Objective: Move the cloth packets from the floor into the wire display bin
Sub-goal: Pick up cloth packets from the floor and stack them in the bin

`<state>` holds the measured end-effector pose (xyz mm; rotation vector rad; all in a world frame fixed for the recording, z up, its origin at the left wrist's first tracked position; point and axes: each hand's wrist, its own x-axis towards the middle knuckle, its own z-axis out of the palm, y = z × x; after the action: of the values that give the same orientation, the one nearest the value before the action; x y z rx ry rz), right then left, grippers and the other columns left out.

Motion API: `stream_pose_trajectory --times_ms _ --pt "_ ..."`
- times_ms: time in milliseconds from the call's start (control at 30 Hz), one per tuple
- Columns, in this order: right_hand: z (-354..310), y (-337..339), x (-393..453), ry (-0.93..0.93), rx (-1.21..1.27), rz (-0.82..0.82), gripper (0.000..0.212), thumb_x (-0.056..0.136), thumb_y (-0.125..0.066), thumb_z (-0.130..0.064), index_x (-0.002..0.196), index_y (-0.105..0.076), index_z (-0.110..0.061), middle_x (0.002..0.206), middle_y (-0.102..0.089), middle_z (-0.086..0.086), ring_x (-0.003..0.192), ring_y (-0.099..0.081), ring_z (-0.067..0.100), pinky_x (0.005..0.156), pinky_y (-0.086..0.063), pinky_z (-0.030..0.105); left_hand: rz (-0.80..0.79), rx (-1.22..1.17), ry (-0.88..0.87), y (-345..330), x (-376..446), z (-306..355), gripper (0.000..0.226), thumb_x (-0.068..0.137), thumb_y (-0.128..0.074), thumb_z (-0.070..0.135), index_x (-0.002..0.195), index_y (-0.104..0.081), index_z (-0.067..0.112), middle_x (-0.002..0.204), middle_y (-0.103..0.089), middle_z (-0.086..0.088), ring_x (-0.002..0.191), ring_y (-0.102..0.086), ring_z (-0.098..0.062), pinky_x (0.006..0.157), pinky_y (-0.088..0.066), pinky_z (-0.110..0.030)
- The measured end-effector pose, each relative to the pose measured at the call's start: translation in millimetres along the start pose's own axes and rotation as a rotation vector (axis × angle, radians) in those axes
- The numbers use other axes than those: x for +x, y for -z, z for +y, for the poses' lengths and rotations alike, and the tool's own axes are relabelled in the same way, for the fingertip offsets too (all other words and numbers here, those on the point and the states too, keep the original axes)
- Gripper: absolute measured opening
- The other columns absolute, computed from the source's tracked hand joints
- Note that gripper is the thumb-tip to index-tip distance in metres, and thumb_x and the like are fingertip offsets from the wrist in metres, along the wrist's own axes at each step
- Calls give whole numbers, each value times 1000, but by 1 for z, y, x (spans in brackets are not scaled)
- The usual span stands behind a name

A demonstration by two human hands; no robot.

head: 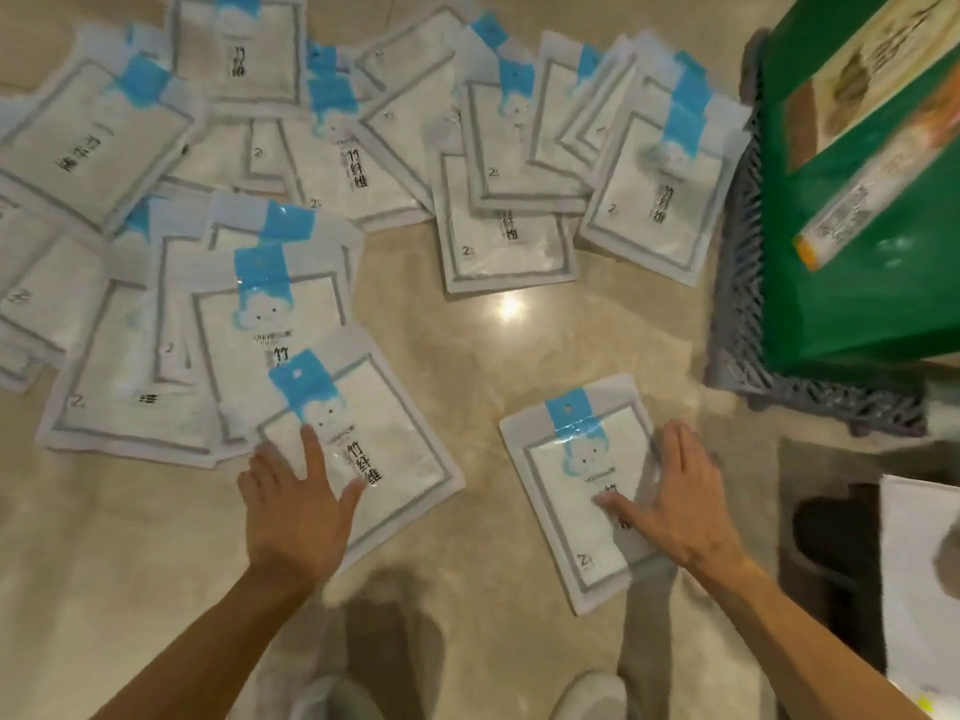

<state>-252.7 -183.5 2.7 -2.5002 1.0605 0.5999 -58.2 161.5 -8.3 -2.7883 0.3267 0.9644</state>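
Several white cloth packets with blue header tabs lie scattered over the beige floor, most in a heap at the top and left. One packet lies at the heap's near edge; my left hand rests flat on its lower left part, fingers spread. A single packet lies apart on the floor to the right; my right hand lies flat on its right side, fingers apart. Neither hand has lifted a packet. The wire display bin is not clearly visible.
A green box with printed labels stands on a grey lattice crate at the upper right. A white sheet and a dark shape sit at the right edge. My shoes show at the bottom.
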Motion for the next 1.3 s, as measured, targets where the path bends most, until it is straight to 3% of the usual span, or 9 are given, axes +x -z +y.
stream_pose_trajectory --times_ms 67,133,267,500,600,700,933,1167,1300 --pt "4 -19 13 -22 -31 48 111 67 -63 -91 140 -38 -12 141 -43 11 128 -44 35 105 -39 54 72 -57 -27 -4 16 7 84 100 -24 64 163 -1 13 161 -14 -39 149 -21 -51 117 -25 -61" --pt "0 -27 29 -101 27 79 111 65 -75 -81 146 -37 -14 143 -43 15 131 -40 37 105 -33 54 168 -238 -113 1 28 15 88 96 -57 52 163 -9 21 165 -12 -25 151 -15 -41 120 -21 -56" --pt "-16 -19 58 -247 353 126 103 54 -97 -53 134 -47 -11 127 -60 11 121 -55 36 102 -44 53 215 -783 -59 28 42 36 123 65 -93 3 159 -18 27 149 -26 -10 130 -35 -18 116 -32 -41" --pt "-18 -9 69 -338 543 -26 62 58 -100 -36 108 -71 -12 100 -73 5 93 -71 29 73 -56 38 132 -1077 144 46 51 63 124 63 -96 6 160 -18 16 142 -52 -15 134 -49 -32 101 -39 -33" --pt "-12 -4 71 -386 799 -59 45 59 -101 -25 94 -77 -13 90 -80 6 84 -77 30 79 -63 51 51 -1141 137 48 49 57 82 61 -95 0 133 -56 11 110 -70 1 102 -69 -21 75 -54 -25" --pt "-16 10 67 -373 1035 -143 36 71 -91 -12 103 -75 -8 98 -80 14 84 -78 30 78 -64 46 -132 -1262 84 45 50 48 44 69 -86 -7 103 -69 14 83 -79 5 70 -75 -9 52 -55 -18" --pt "-39 57 43 -287 1146 -76 26 79 -84 -2 101 -73 -10 84 -81 -2 82 -77 15 69 -64 27 -226 -1369 -39 72 43 26 38 77 -82 -4 107 -70 17 92 -80 4 85 -77 -14 77 -62 -33" --pt "-79 175 -14 -183 1184 -81 37 71 -88 -12 105 -75 -13 94 -82 1 87 -79 19 73 -64 34 -194 -1532 -70 169 -19 -3 57 53 -87 9 107 -71 12 95 -80 -2 89 -77 -19 69 -62 -28" --pt "-113 263 -59 -117 1189 -117 72 44 -99 -36 108 -77 -10 105 -81 7 95 -78 27 84 -62 44 -172 -1558 -105 251 -80 -28 75 34 -96 22 104 -73 10 94 -80 -3 89 -78 -20 65 -61 -24"
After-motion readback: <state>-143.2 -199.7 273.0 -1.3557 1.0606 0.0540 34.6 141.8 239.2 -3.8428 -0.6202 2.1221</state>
